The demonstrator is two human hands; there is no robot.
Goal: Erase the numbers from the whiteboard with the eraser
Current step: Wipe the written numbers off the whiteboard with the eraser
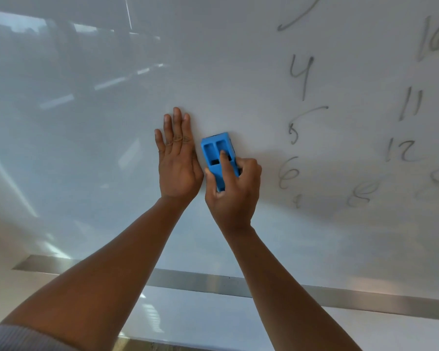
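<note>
the right hand [235, 188] holds the blue eraser [219, 158] flat on the whiteboard [238, 72], fingers wrapped around it and one finger on top. the left hand [178, 163] lies open on the board just beside it, fingers straight and close together. the numbers [300, 74] are off to the right, not yet wiped. to do this well, i think you should slide the eraser right and press evenly over each number. its long side runs up the board, tipped a little left.

One whiteboard [213, 72], one blue eraser [219, 158], two hands: left [178, 168], right [235, 191].
</note>
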